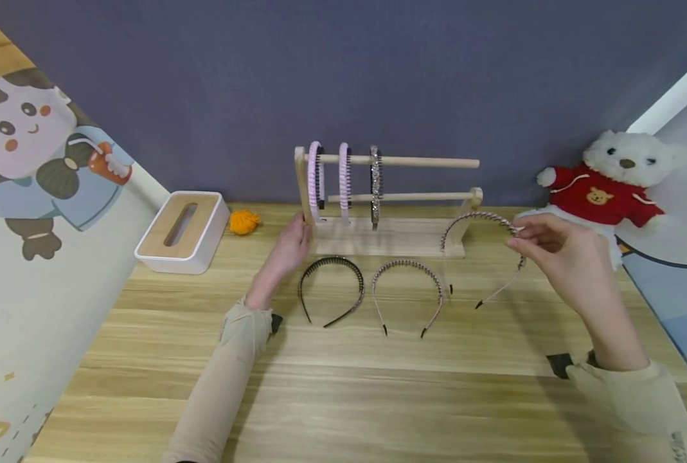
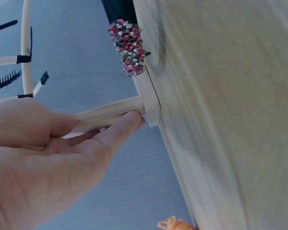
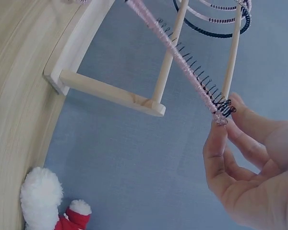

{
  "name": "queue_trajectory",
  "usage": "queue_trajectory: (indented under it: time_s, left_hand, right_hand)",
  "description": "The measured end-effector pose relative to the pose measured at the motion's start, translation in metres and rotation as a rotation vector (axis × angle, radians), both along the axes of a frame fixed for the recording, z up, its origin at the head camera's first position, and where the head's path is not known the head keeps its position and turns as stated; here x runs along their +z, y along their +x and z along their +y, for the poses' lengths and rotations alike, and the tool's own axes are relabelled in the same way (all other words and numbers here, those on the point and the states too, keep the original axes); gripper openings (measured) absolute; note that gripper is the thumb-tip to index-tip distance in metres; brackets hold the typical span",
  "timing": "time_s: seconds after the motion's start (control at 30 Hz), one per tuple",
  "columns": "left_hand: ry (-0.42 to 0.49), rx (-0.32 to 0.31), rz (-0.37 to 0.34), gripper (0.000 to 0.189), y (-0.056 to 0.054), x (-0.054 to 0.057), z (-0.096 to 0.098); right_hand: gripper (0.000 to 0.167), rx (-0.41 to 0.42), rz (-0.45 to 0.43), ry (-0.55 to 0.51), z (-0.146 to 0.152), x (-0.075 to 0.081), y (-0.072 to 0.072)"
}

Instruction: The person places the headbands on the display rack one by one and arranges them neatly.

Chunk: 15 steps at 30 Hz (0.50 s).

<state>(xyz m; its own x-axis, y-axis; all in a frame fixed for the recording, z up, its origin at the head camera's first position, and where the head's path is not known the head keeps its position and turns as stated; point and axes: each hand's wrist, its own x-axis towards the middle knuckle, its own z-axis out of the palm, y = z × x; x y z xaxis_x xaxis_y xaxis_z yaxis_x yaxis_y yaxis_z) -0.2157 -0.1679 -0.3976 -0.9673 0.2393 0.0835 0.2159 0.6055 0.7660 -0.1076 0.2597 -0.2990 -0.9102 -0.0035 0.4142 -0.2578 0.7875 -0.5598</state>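
A wooden headband stand (image 1: 436,245) with two rods stands against the dark wall. My left hand (image 1: 291,247) grips its left upright (image 2: 110,110), fingers along the wood near the base in the left wrist view. Two lilac headbands (image 1: 313,180) and a glittery headband (image 1: 375,193) hang on the upper rod, toward the left. My right hand (image 1: 574,260) pinches a pink toothed headband (image 3: 182,64) between thumb and fingers, in the air at the stand's right, near the upper rod's free end. On the table before the stand lie a black headband (image 1: 359,283) and another pink headband (image 1: 407,262).
A white box with a wooden lid (image 1: 198,257) stands at the left, beside an orange yarn ball (image 1: 243,222). At the right sits a white teddy bear in a red sweater (image 1: 603,196). The wooden table (image 1: 343,399) meets walls on both sides.
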Motion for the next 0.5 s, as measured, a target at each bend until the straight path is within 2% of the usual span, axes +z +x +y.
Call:
queue_trajectory:
  time_s: [0.07,0.1,0.33,0.37,0.5]
  left_hand:
    - [0.001,0.0,0.01,0.049,0.001,0.001,0.001]
    - [0.002,0.003,-0.007,0.049,0.004,0.006,0.002]
    - [0.015,-0.011,0.007,0.049,0.004,0.004,0.001]
    - [0.037,-0.025,0.019,0.05,-0.004,-0.006,-0.003]
    - [0.033,-0.027,0.027,0.05,-0.004,-0.006,-0.003]
  right_hand:
    - [0.03,-0.001,0.012,-0.007,-0.001,0.001,0.001]
    - [0.031,-0.004,0.017,-0.008,-0.001,0.001,0.001]
    - [0.034,-0.025,0.035,-0.02,-0.003,0.002,0.001]
    - [0.034,-0.029,0.033,-0.027,-0.004,0.003,0.002]
    - [0.037,-0.043,0.024,-0.082,-0.008,0.005,0.003]
